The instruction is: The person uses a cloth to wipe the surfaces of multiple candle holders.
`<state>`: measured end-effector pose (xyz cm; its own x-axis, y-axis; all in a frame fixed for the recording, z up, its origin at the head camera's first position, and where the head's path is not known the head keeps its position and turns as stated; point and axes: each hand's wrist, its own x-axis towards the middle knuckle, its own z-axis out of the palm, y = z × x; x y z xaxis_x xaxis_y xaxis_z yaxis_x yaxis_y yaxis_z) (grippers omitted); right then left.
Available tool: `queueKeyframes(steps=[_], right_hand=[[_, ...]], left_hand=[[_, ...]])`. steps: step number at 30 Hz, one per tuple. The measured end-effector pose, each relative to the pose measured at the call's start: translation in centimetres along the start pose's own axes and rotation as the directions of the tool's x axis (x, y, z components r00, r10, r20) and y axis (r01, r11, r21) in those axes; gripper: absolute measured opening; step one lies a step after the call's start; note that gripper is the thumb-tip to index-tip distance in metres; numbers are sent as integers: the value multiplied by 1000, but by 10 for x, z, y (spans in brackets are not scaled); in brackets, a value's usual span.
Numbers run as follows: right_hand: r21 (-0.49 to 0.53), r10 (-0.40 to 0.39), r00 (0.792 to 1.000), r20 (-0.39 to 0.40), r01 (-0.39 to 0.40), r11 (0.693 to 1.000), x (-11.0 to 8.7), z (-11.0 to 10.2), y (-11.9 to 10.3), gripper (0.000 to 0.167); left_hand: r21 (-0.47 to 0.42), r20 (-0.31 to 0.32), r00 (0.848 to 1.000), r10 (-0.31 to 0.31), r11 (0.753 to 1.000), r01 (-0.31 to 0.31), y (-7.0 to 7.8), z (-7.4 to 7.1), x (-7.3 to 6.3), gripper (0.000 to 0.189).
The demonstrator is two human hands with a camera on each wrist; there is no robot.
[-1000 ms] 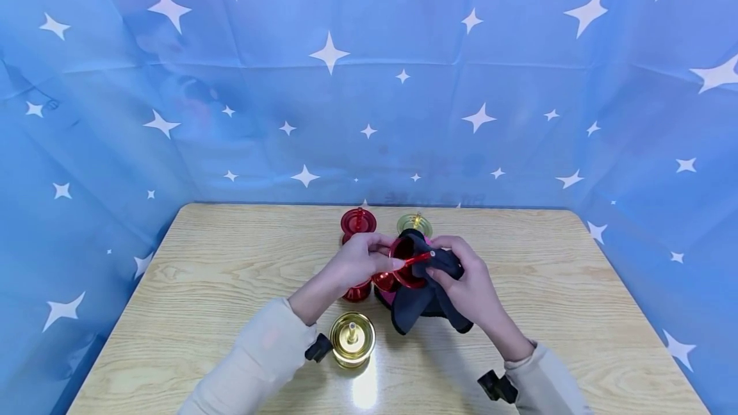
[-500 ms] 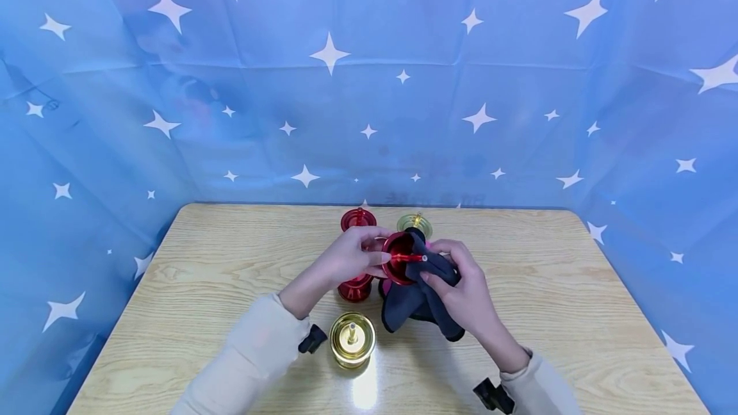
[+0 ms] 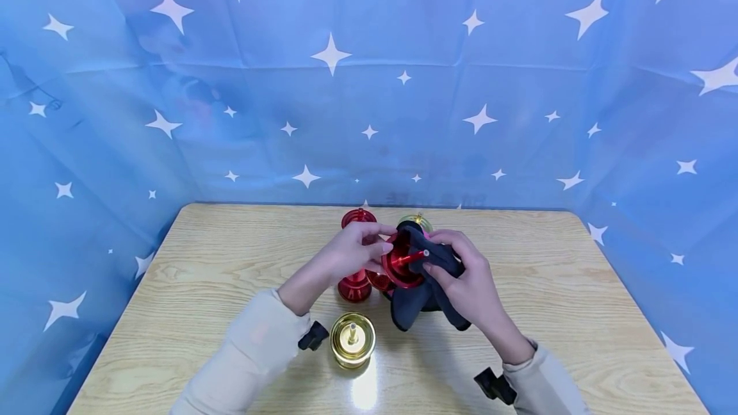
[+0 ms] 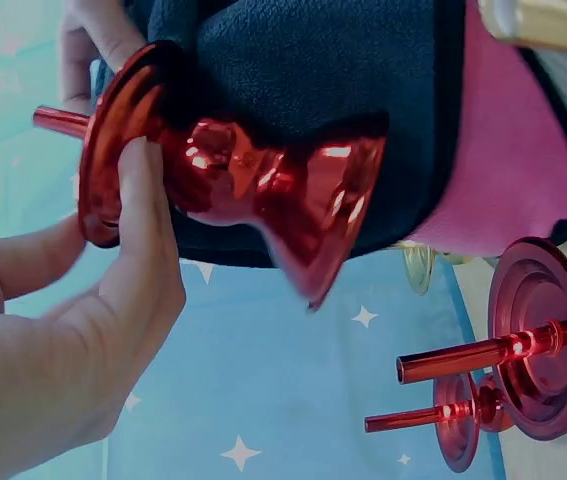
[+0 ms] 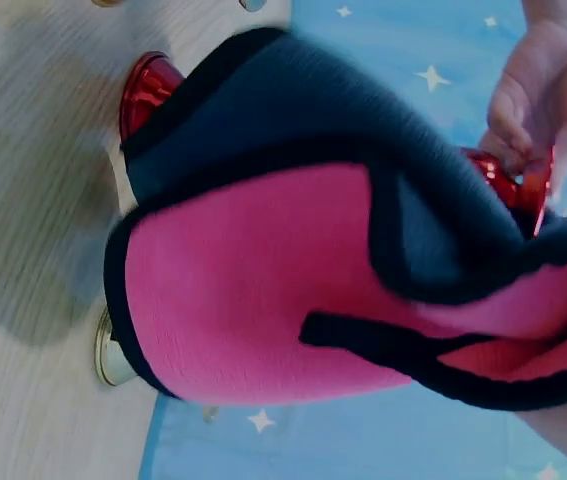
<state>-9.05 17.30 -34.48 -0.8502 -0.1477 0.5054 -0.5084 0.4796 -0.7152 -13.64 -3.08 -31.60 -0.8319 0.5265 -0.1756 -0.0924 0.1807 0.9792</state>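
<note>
My left hand [image 3: 352, 253] grips a shiny red metal candle holder [image 4: 313, 195] near its wide rim, thumb and fingers on either side. It is tilted on its side above the table, its spike [image 3: 414, 257] pointing to the right and its flared foot turned away from the rim. My right hand [image 3: 469, 277] pinches a dark cloth [image 3: 429, 293] with black edging and presses it into the holder's dish. Seen from the right wrist, the cloth's pink back [image 5: 253, 280] hangs down and covers much of the holder and most of the right hand.
On the wooden table [image 3: 230, 248] a gold candle holder [image 3: 353, 344] stands nearest me. Two red ones, a front one [image 3: 354, 290] and a back one [image 3: 353, 216], stand by the left hand. A pale gold one [image 3: 410, 218] is partly behind the cloth. A starry blue curtain [image 3: 369, 101] hangs behind.
The held candle holder swings left, then slightly back, its spike tipping level and up again. The cloth shifts with the right hand against the dish. Both hands keep their hold.
</note>
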Motion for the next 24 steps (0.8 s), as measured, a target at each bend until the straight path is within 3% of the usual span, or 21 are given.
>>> queueKeyframes(steps=[2, 6, 12, 18, 21, 24], right_hand=[[1, 5, 1000, -11, -5, 1000, -1, 1, 0, 40], [-16, -14, 1000, -27, 13, 1000, -5, 5, 0, 40], [-21, -56, 998, -7, 56, 998, -4, 5, 0, 41], [-110, -185, 982, 40, 189, 976, 3, 6, -2, 41], [-154, -211, 977, 45, 215, 964, 3, 8, 0, 41], [-174, -195, 981, 19, 196, 965, 0, 10, 2, 42]], left_hand=[[-42, -25, 1000, 8, 999, -9, 0, -1, 0, 33], [-40, -44, 999, 28, 999, -29, -1, -5, -1, 33], [71, -29, 999, 26, 997, -24, -1, -6, -2, 35], [176, 12, 1000, 9, 984, -11, -5, -1, 2, 30], [142, -30, 1000, -8, 990, 12, -7, 0, 3, 30], [34, -112, 993, -42, 998, 46, -9, 0, 4, 31]])
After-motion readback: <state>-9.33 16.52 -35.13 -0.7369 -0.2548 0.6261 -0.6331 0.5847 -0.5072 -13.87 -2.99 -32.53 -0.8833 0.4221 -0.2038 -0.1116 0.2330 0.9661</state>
